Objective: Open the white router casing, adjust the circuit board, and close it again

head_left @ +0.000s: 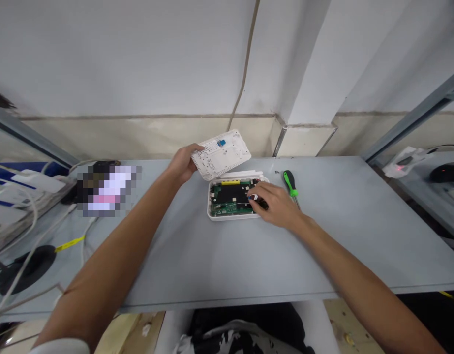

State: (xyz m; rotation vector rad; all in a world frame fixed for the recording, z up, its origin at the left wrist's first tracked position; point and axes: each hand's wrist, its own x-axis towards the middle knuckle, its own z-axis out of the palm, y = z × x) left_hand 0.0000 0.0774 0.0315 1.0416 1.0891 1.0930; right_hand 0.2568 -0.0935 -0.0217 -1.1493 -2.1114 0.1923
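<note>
A white plastic cover (228,160) with a perforated end and a small blue part is raised and tilted in my left hand (184,163), whose fingers are closed on its left edge. Below it, on the table, lies an open white case (214,217) that holds a green circuit board (227,210) with a black plate and a yellow connector strip. My right hand (273,202) is over the right end of the board, its fingers closed round a small part (253,196) with blue and white on it. A thin pale wire runs from there across the board.
A green and black screwdriver (290,183) lies right of the case. At the left are a blurred-out lit screen (110,191), white devices with cables (13,196) and a black round base (29,268). A shelf frame with devices stands at the right; the wall is behind.
</note>
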